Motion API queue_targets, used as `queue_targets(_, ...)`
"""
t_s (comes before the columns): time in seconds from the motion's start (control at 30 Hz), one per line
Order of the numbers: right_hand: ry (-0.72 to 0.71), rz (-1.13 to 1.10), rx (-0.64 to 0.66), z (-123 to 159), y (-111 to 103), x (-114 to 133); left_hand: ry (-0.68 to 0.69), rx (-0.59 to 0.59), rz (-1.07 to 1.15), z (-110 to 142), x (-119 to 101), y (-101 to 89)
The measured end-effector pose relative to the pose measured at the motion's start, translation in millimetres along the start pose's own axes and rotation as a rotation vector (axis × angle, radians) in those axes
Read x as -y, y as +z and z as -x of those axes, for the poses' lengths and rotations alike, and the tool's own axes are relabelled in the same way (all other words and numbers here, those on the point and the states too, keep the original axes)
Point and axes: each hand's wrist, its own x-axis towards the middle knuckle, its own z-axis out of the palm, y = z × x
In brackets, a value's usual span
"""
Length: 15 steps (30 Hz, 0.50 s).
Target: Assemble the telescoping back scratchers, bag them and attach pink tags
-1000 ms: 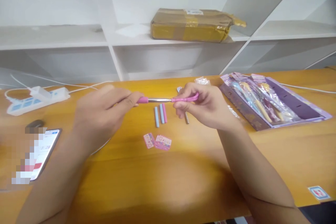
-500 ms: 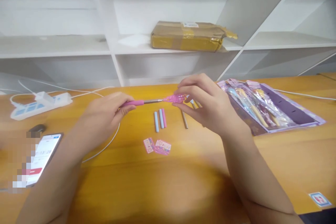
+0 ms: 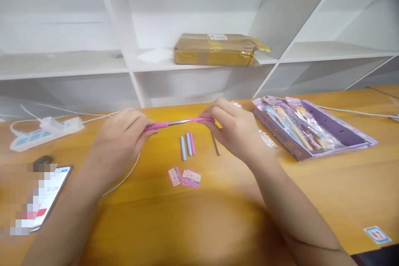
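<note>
Both of my hands hold a pink telescopic back scratcher [image 3: 178, 122] level above the wooden table. My left hand [image 3: 123, 135] is closed around its pink grip. At the other end my right hand [image 3: 233, 129] pinches the pink claw head, now seen edge-on and partly hidden by the fingers. A bare metal shaft spans the gap between the hands. Beneath it on the table lie two light blue tubes [image 3: 183, 148], a pink tube [image 3: 192, 144] and a slim metal rod [image 3: 217, 146], whose upper end is behind my right hand. Small pink printed cards [image 3: 191, 178] lie nearer to me.
On the right, a purple open box [image 3: 355, 143] holds several plastic-wrapped items; clear plastic wrap [image 3: 268, 139] lies beside it. A power strip [image 3: 46, 133] with white cables and a phone [image 3: 57, 193] are at left. A taped cardboard box [image 3: 215, 52] rests on the white shelf.
My right hand has turned the claw head from flat to edge-on and moved slightly left. More of the purple box and the plastic wrap beside it shows. The view has shifted slightly.
</note>
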Motion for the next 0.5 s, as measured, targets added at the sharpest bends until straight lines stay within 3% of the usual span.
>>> queue_targets(0.23,0.015,0.060,-0.098,1,13,-11,0.042,-0.107,-0.069,-6,21,12.9)
queue_targets(0.37,0.032,0.019,-0.132,0,15,-28,-0.006,-0.053,-0.130,-8,32,11.3)
queue_targets(0.5,0.066,0.034,-0.199,0,12,-60,-0.057,-0.045,-0.171,-8,60,4.6)
